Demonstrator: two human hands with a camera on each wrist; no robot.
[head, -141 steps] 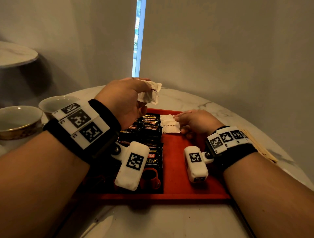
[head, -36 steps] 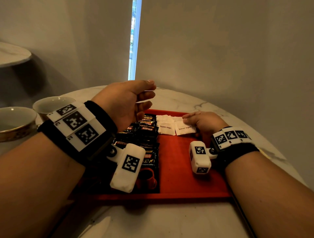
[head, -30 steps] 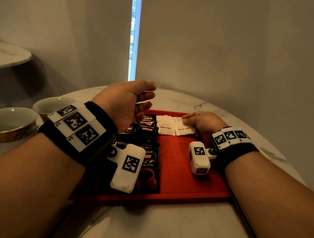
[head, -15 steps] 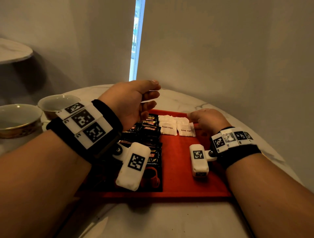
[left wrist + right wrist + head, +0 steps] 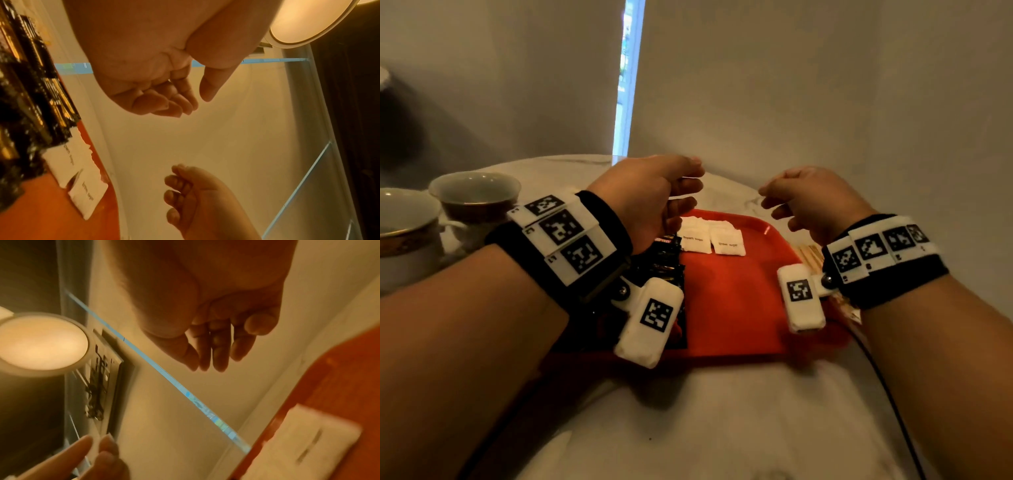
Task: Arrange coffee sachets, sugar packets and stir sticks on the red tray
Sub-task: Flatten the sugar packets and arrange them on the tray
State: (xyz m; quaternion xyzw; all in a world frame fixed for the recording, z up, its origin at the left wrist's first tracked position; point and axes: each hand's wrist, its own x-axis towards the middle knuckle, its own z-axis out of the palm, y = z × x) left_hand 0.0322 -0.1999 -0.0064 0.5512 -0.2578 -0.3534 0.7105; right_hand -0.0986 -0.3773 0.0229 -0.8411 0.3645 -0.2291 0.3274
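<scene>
The red tray (image 5: pixel 736 294) lies on the marble table. Black coffee sachets (image 5: pixel 664 263) fill its left side, partly hidden by my left wrist. Two white sugar packets (image 5: pixel 710 238) lie side by side at its far edge, also seen in the left wrist view as sugar packets (image 5: pixel 78 175). Wooden stir sticks (image 5: pixel 810 257) lie off the tray on the right, mostly hidden behind my right wrist. My left hand (image 5: pixel 681 192) hovers over the sachets, fingers loosely curled, empty. My right hand (image 5: pixel 774 205) hangs above the tray's far right corner, relaxed and empty.
Two gold-rimmed cups (image 5: pixel 472 195) stand on the table at the left. A wall rises close behind the table's far edge (image 5: pixel 722 185). A black cable (image 5: pixel 890 404) runs along the table at the right.
My right hand has lifted off the sugar packets and moved up and right. Earlier my left hand held a sugar packet; now both packets lie on the tray. The head view has shifted.
</scene>
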